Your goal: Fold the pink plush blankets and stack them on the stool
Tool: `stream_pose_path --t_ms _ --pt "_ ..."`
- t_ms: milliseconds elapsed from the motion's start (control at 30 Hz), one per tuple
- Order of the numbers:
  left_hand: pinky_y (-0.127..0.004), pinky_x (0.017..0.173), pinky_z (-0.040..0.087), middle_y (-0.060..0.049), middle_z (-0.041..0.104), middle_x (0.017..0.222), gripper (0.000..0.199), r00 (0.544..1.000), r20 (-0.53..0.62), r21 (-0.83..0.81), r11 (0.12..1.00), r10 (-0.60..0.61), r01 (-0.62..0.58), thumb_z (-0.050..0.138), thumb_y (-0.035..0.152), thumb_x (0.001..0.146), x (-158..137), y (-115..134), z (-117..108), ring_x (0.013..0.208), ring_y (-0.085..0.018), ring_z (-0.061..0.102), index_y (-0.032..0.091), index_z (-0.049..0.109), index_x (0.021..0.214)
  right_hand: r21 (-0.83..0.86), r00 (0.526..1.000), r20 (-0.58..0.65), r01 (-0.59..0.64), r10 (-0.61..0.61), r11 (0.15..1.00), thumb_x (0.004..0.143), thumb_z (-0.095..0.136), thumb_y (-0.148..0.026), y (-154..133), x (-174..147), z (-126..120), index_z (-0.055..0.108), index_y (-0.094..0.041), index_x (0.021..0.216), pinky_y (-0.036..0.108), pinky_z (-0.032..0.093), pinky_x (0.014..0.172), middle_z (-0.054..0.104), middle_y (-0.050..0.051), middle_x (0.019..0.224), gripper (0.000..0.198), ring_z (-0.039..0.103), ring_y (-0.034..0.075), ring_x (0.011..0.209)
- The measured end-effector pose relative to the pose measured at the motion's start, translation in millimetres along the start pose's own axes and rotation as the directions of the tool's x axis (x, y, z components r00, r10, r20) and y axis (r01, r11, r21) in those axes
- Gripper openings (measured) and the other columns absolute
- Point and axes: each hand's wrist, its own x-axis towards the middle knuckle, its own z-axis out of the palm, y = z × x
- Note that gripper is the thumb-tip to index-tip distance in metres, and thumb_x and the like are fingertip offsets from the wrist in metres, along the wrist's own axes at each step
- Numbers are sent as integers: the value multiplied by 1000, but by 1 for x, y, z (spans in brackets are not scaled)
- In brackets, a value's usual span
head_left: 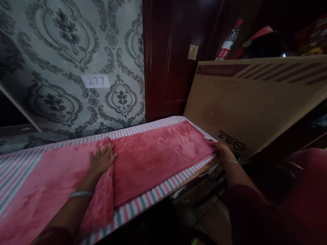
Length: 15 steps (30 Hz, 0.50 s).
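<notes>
A pink plush towel (153, 160) lies spread lengthwise, with its left part folded over so that a thick edge crosses it near the middle. My left hand (102, 160) rests flat on that folded edge, fingers spread. At the far right end my right hand (222, 151) is closed on the towel's corner, close to a small white tag (209, 139); its fingertips are partly hidden. Beneath the towel is a striped cloth (143, 203) in pink, grey and white, showing along the front and back edges.
A large cardboard box (245, 102) stands against the right end. Behind it are a bottle with a red cap (228, 42) and other items. Patterned wallpaper (68, 41) bears a paper marked 277 (96, 81), beside a dark red door (166, 61). The table's front edge drops to a dark area.
</notes>
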Motion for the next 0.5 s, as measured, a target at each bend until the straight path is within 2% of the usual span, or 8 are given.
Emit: stream_pose_path --t_ms 133,200,267,300,333,400,433,500 --pt "-67 115 24 -15 34 165 62 1000 -30 -32 999 -3 2 35 46 99 0 0 2 152 -42 25 22 41 157 118 994 -108 47 -34 992 70 67 -33 -25 -2 -2 73 -10 88 29 48 56 64 4 61 30 61 21 63" --pt "-67 115 24 -15 34 164 62 1000 -30 -45 999 -5 4 36 45 99 0 1 1 152 -42 25 22 42 156 155 987 -140 98 -76 983 70 66 -30 -53 -4 4 73 -10 94 29 50 63 69 6 72 33 64 22 71" --pt "-67 115 23 -15 33 165 61 1000 -24 -46 999 -10 9 35 45 100 -1 1 1 152 -42 24 22 41 156 154 970 -153 213 -190 965 71 65 -27 -89 -17 17 72 -13 102 31 52 75 73 9 88 35 66 24 83" --pt "-67 115 23 -15 32 165 61 1000 -23 -43 999 -12 11 35 45 100 -2 1 0 152 -42 24 22 41 156 114 935 -157 337 -318 934 73 63 -25 -108 -31 26 72 -14 105 33 52 81 74 10 96 35 66 25 88" --pt "-67 115 23 -15 31 166 61 1000 -19 -41 999 -14 13 34 46 100 -2 1 -1 153 -41 24 23 41 157 68 871 -136 484 -473 872 76 60 -22 -125 -48 35 71 -15 108 35 51 86 73 11 102 35 66 26 93" --pt "-67 116 22 -14 30 167 62 1000 -5 -39 999 -16 16 33 47 101 -3 1 -2 153 -41 24 23 39 158 2 694 -38 719 -719 695 79 55 -16 -151 -92 55 69 -15 111 38 49 92 71 13 111 35 63 27 102" --pt "-66 117 22 -14 28 167 62 1000 4 -37 999 -20 20 33 48 101 -3 1 -2 153 -40 23 23 38 158 -18 609 24 793 -793 608 80 54 -14 -159 -118 65 68 -15 112 39 49 93 69 13 112 35 62 27 104" --pt "-65 117 22 -13 24 169 63 1000 19 -37 999 -24 24 31 49 102 -2 1 -2 154 -40 22 23 35 159 -43 494 157 868 -855 494 82 51 -10 -164 -167 81 67 -16 113 38 49 88 68 12 102 35 61 26 96"
